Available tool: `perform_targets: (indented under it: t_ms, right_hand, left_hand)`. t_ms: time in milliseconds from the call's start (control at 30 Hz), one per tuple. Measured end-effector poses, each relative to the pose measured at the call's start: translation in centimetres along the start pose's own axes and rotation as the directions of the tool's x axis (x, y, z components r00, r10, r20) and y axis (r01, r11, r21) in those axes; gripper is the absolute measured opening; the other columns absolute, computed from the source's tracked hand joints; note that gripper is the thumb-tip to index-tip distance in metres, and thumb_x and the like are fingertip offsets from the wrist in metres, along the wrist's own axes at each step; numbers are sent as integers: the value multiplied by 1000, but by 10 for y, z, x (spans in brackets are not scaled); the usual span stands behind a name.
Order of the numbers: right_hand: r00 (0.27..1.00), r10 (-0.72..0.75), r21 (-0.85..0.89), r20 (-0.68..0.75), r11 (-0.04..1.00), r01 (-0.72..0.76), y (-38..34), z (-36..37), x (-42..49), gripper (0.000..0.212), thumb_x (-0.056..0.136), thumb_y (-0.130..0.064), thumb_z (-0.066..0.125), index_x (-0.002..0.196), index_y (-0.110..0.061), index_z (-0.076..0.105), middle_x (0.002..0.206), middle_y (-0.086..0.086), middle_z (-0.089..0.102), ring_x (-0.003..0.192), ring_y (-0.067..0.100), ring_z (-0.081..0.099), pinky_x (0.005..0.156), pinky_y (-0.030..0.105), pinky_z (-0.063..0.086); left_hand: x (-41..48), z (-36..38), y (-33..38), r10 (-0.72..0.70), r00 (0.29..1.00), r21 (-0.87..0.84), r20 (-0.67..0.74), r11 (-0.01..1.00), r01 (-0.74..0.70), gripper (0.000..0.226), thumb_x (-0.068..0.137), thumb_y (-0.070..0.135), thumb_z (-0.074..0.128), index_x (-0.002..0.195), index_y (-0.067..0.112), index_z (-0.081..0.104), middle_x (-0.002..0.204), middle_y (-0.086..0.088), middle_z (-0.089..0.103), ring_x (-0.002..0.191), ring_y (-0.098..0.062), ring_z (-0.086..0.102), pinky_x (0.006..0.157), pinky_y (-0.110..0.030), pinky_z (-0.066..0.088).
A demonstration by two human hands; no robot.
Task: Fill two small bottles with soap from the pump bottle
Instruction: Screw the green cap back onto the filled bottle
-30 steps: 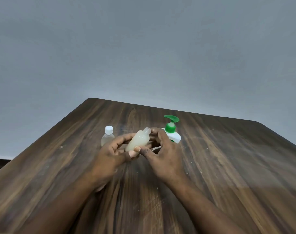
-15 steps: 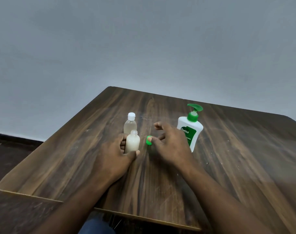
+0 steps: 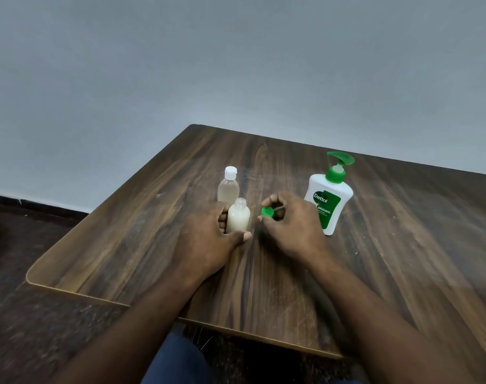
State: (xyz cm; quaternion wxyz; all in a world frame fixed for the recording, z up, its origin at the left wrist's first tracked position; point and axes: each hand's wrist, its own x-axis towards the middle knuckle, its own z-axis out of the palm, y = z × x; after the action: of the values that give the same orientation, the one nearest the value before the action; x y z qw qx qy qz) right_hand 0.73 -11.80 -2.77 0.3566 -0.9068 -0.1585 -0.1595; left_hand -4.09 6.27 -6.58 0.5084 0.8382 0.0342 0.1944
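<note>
The left hand (image 3: 208, 239) wrapped fingers and thumb round an uncapped small bottle (image 3: 238, 218) of milky soap standing upright on the wooden table (image 3: 402, 259), while the right hand (image 3: 288, 225), just beside it, pinched a green cap (image 3: 267, 211) in curled fingertips. Behind the held bottle stood a white-capped small bottle (image 3: 228, 185), and the pump bottle (image 3: 329, 199) rose upright just past the right hand.

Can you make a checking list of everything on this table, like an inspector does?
Surface: wooden table, dark, scuffed, with a few pale specks.
Job's things: pump bottle upright at the right; open small bottle upright with milky soap inside; capped small bottle just behind it, white lid on; green cap off, beside the open neck.
Clutter: nothing seen.
Hands: left hand holds the open small bottle on the table; right hand pinches the green cap.
Cables: nothing seen.
Surroundings: grey wall, dark floor.
</note>
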Motion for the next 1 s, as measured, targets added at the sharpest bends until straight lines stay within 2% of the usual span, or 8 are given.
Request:
perform_targets:
  t_ms: [167, 233, 333, 533, 700, 833, 900, 1000]
  right_hand:
    - [989, -127, 155, 73, 981, 114, -15, -13, 0, 34, 85, -18, 87, 116, -26, 76, 101, -15, 75, 95, -2, 70, 85, 16, 56]
    - [985, -150, 180, 83, 975, 133, -22, -17, 4, 36, 82, -17, 90, 111, -26, 71, 99, -14, 74, 92, -2, 70, 80, 13, 55]
    - [975, -191, 109, 113, 978, 179, -32, -24, 13, 26, 82, -21, 90, 103, -27, 76, 93, -16, 73, 84, -2, 69, 76, 13, 53]
    - [873, -379, -168, 308, 881, 442, -57, -35, 30, 33, 86, -27, 86, 118, -27, 78, 107, -15, 71, 86, -2, 56, 83, 23, 47]
    - [844, -313, -269, 436, 850, 453, -77, -38, 42, 31, 83, -29, 89, 111, -25, 74, 89, -19, 65, 87, 6, 63, 79, 24, 45]
    - [828, -287, -280, 481, 845, 455, -80, -40, 48, 33, 90, -24, 83, 122, -27, 78, 117, -12, 76, 92, 0, 61, 91, 21, 46]
    - [829, -267, -273, 491, 857, 438, -78, -45, 49, 31, 91, -22, 82, 121, -26, 78, 119, -11, 76, 97, 1, 63, 94, 21, 47]
    - [855, -233, -365, 463, 829, 423, -79, -42, 49, 30, 85, -48, 83, 105, -27, 78, 96, -10, 74, 97, 13, 68, 88, 33, 56]
  left_hand:
    - [-1, -1, -1, 49, 999, 68, 14, 996, -49, 48, 67, 48, 87, 109, 36, 68, 97, 15, 73, 86, 0, 70, 82, -38, 61]
    - [-1, -1, 0, 75, 997, 103, 10, 992, -76, 47, 69, 46, 88, 110, 35, 69, 97, 14, 73, 86, 0, 68, 80, -38, 61]
    - [-1, -2, 1, 98, 995, 128, 6, 987, -98, 47, 69, 50, 84, 110, 35, 68, 95, 14, 71, 85, -2, 67, 79, -40, 60]
    - [-2, -2, 3, 106, 994, 165, 15, 981, -107, 39, 75, 44, 84, 108, 36, 65, 92, 14, 67, 85, -6, 65, 78, -42, 59]
    - [-3, -4, 4, 104, 994, 180, 31, 978, -108, 35, 79, 40, 84, 106, 32, 64, 87, 16, 61, 82, -3, 60, 78, -38, 57]
    - [-3, -3, 4, 100, 994, 184, 32, 977, -104, 31, 79, 41, 84, 100, 33, 62, 84, 14, 60, 78, -3, 58, 75, -39, 56]
    - [-2, -3, 4, 99, 995, 178, 33, 979, -103, 32, 79, 41, 84, 102, 31, 64, 86, 13, 62, 79, -6, 59, 75, -41, 56]
    - [-2, -2, 4, 101, 994, 203, 30, 973, -105, 32, 79, 41, 84, 96, 30, 60, 82, 14, 59, 75, -5, 57, 72, -37, 54]
